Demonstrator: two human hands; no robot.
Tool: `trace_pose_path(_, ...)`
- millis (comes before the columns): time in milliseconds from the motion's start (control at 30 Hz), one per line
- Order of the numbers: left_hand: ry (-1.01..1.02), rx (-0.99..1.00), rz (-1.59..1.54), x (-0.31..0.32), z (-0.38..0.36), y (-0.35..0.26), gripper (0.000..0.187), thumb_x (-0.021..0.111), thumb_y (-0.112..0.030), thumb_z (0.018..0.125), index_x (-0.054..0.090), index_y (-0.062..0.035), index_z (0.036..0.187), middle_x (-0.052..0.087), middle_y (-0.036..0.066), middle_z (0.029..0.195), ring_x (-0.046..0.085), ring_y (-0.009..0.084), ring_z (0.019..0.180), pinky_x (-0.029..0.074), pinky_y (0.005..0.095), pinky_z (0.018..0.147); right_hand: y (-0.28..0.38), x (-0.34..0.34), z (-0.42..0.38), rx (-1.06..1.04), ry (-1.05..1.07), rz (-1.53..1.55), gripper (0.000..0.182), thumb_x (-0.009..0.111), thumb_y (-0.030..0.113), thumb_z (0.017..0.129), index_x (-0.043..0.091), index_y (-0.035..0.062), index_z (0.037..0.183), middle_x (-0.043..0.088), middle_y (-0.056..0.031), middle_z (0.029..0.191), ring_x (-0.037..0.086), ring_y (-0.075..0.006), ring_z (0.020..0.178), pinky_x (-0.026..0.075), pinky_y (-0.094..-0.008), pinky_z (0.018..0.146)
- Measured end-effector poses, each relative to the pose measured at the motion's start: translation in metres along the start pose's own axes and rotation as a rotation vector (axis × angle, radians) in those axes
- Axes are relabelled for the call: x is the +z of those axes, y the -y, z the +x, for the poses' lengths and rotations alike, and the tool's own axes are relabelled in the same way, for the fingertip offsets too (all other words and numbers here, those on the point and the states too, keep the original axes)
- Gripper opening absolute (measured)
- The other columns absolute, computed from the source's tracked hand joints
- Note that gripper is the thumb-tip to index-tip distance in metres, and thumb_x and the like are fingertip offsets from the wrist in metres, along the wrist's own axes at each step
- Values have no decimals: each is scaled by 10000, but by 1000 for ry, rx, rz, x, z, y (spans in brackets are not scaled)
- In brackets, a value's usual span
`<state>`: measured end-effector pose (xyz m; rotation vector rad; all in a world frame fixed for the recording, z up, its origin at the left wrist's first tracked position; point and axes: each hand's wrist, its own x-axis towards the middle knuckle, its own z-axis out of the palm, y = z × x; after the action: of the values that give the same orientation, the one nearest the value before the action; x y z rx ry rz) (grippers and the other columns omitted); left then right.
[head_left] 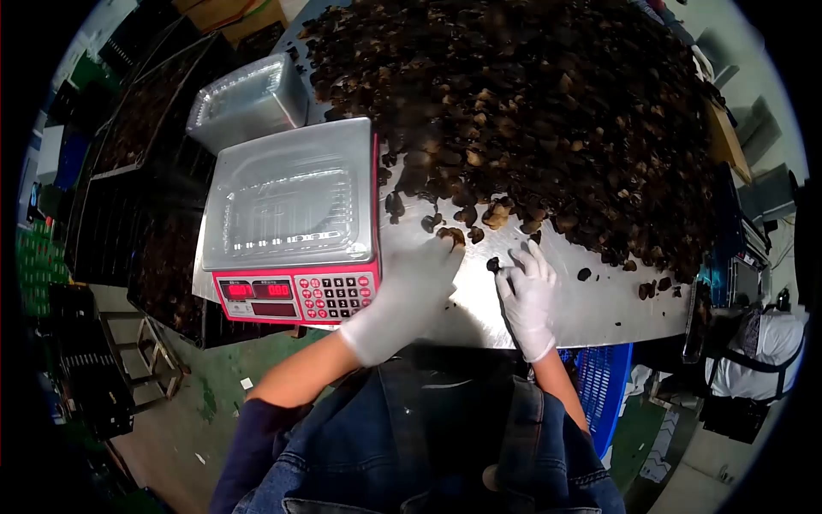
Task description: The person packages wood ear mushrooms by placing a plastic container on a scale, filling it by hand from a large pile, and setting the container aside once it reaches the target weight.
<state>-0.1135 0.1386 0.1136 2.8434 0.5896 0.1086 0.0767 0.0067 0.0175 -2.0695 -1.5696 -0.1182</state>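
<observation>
A broad heap of dark wood ear mushrooms (514,111) covers the far part of the metal table (479,304). My left hand (407,295), in a white glove and smeared by motion, reaches in beside the scale, its fingertips right at a brown mushroom piece (451,235). To its right, my gloved right hand (529,295) is low over the metal with fingers apart and stretched toward the heap's near edge. A small dark piece (493,265) lies at its inner fingertips. On the red digital scale (291,295) sits a clear plastic tray (287,206), its display lit red.
Behind the scale stands a stack of clear plastic containers (248,98). Black crates (163,197) with more mushrooms line the left side. A blue plastic basket (606,385) is below the table's near edge, and a white bag (753,355) stands at the right.
</observation>
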Motion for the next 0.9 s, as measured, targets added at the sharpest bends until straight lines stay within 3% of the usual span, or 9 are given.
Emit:
trace_pose_path(133,-172,-58,293,75,44,4,564,744,-156,759,537,26,1252,569,156,1165,568,302,1125,533,335,862,-31,-84,-69,0,112,-206,121,725,91,744,650,133,829,641,-30,1077,567,-288,1181,375,-472,1002)
trace_pose_path(200,-2,-266,235,59,50,-9,311,642,-133,800,583,-17,1082,593,96,989,604,227,973,554,284,713,-62,-116,-109,228,301,-231,123,778,149,726,688,156,809,706,-19,953,634,-244,1028,393,-440,911)
trace_pose_path(300,-161,-209,206,80,53,-10,232,617,-100,810,587,-21,1026,588,98,931,616,215,904,551,258,666,-33,-124,-81,249,64,-146,160,767,112,754,719,108,906,723,-80,879,667,-285,903,484,-406,805)
trace_pose_path(433,-121,-290,98,78,48,-14,165,583,-54,842,562,-33,1004,588,142,967,653,270,876,559,330,696,4,-51,-30,200,137,85,408,769,203,768,681,113,1157,682,-125,1010,649,-318,934,522,-397,812)
trace_pose_path(633,-191,-157,153,83,43,-6,130,533,-88,891,570,-50,1009,604,154,964,658,281,840,560,368,676,1,-5,3,83,110,169,93,666,151,809,667,85,876,608,-123,815,625,-311,740,514,-427,682)
trace_pose_path(667,-154,-303,-494,84,43,-11,144,543,-111,889,578,-60,1018,615,146,1003,657,280,839,557,367,694,-8,-20,-12,16,193,28,65,644,120,817,637,70,775,595,-130,747,620,-317,682,514,-419,642)
trace_pose_path(767,-226,46,-261,93,51,-35,209,557,-137,885,588,-56,1075,615,136,1019,648,290,848,553,388,721,-25,-108,-60,118,414,-68,47,672,110,787,643,74,778,632,-139,780,643,-324,712,521,-413,630)
trace_pose_path(800,232,-10,-127,76,55,-46,323,579,-148,869,591,-52,1177,627,132,1100,642,295,938,550,383,786,-44,-121,-89,176,385,-49,73,697,111,754,672,80,815,650,-141,799,657,-324,733,525,-419,642)
trace_pose_path(900,38,160,-280,90,71,-57,449,594,-132,843,568,-44,1283,611,176,1220,605,308,1109,512,396,922,-63,-169,-122,454,670,-369,223,730,123,742,716,92,962,676,-137,844,667,-334,755,531,-424,681)
